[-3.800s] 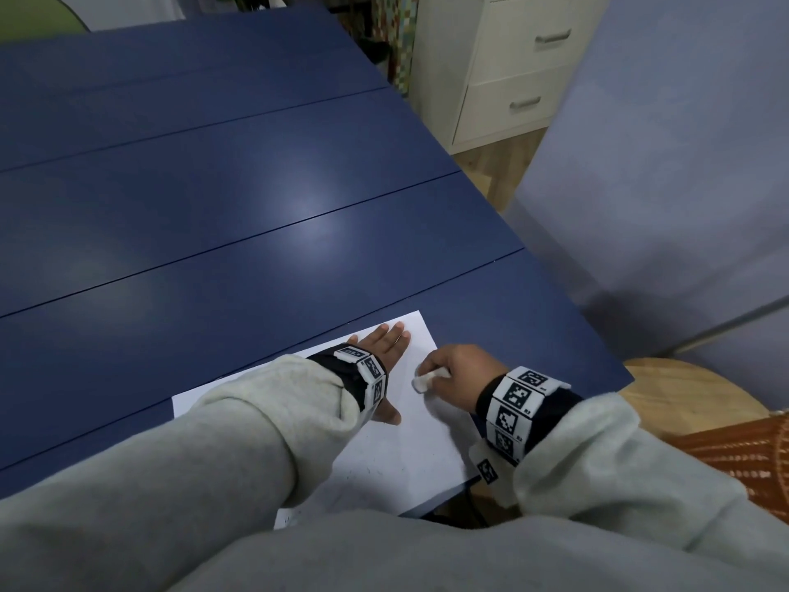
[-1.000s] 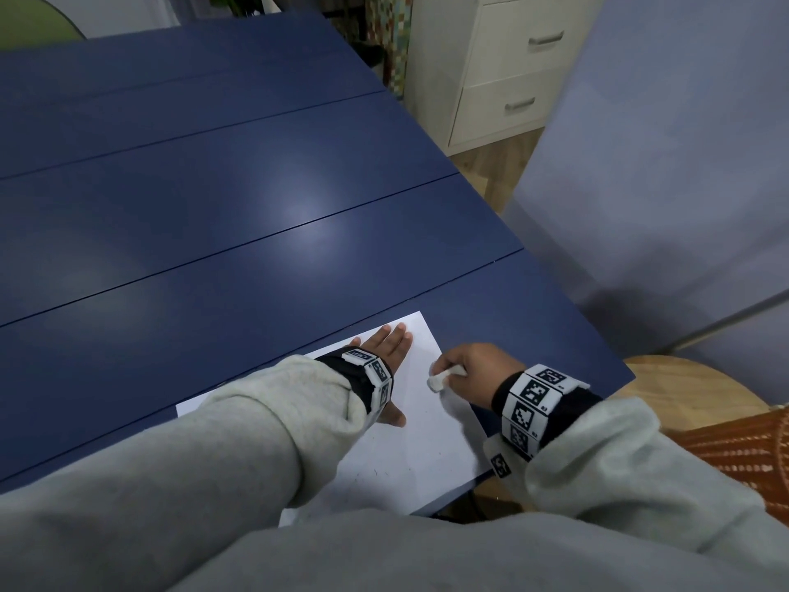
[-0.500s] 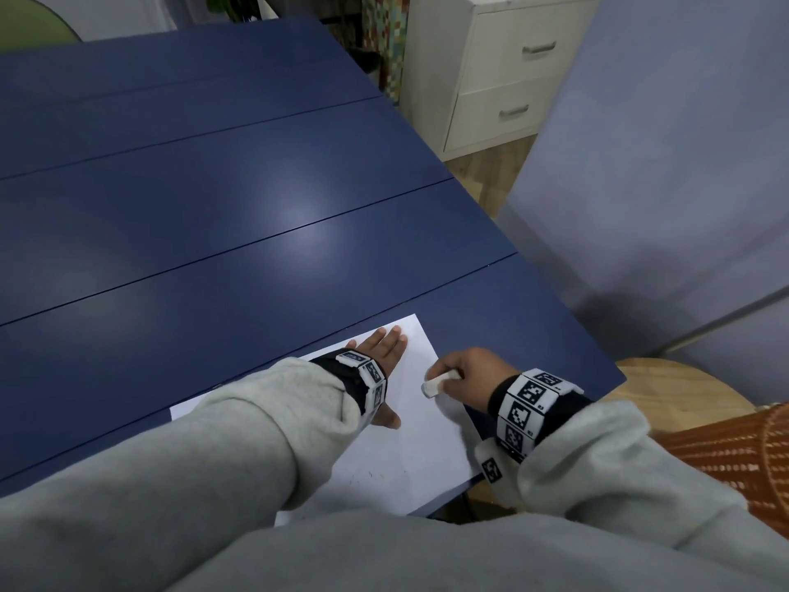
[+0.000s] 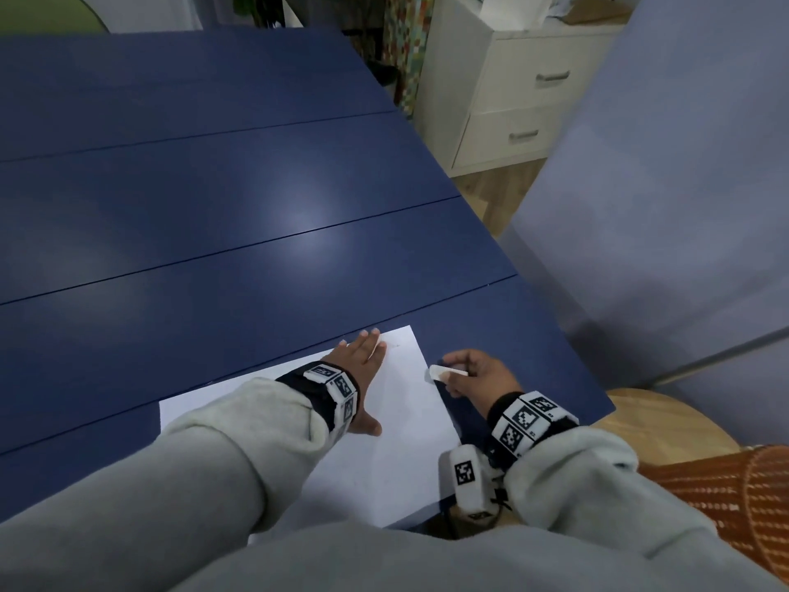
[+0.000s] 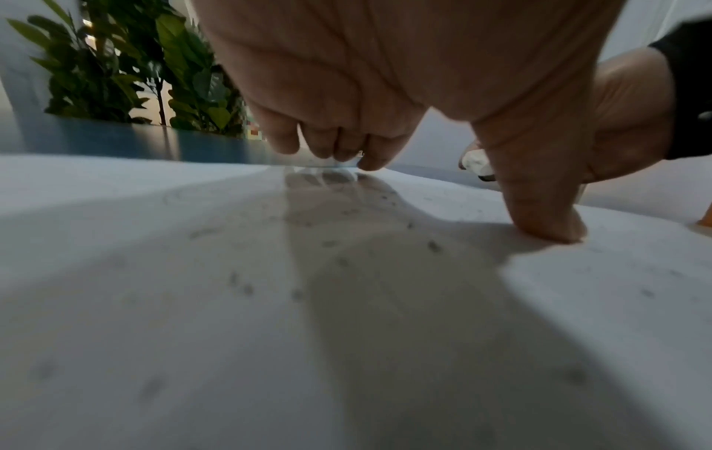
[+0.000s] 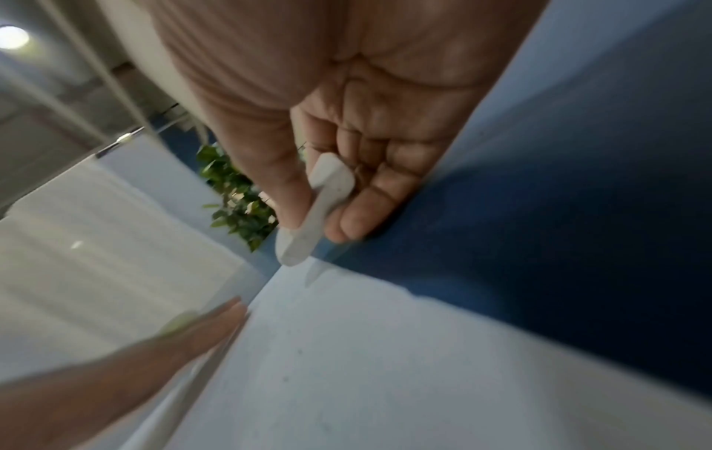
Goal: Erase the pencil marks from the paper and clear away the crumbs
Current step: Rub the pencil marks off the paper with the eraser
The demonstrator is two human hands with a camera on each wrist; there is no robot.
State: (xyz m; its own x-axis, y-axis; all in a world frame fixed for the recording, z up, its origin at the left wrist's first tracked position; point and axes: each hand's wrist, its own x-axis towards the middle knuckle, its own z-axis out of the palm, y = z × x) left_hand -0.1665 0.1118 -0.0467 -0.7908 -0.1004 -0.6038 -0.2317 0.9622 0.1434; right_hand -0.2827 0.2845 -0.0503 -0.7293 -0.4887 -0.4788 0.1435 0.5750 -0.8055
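A: What can you count here?

B: One white rectangular sheet of paper, low in the centre of the head view, lying on one dark blue planked table. One small white flat eraser. Two hands. The grey crumbs scattered on the sheet are too many and too blurred to count.

A: And the left hand?

B: The left hand lies spread flat on the sheet, fingers straight. Its fingertips touch down at the sheet's far edge, and the thumb presses the sheet off to the right of the left wrist view. It holds nothing.

A: The right one?

B: The right hand pinches the eraser between the thumb and the curled fingers. It sits just right of the sheet's right edge, over the blue tabletop. In the right wrist view the eraser hangs just above the sheet's corner; I cannot tell whether it touches.

A: What differs from half a second ago?

B: The eraser was then over the sheet's right side; it is now out at the right edge. The left hand has kept its place, flat on the sheet. The camera has tipped up, so the white chest of drawers at upper right shows more of its top.

A: Any pencil marks left?

B: Only faint grey traces show near the far edge in the left wrist view.
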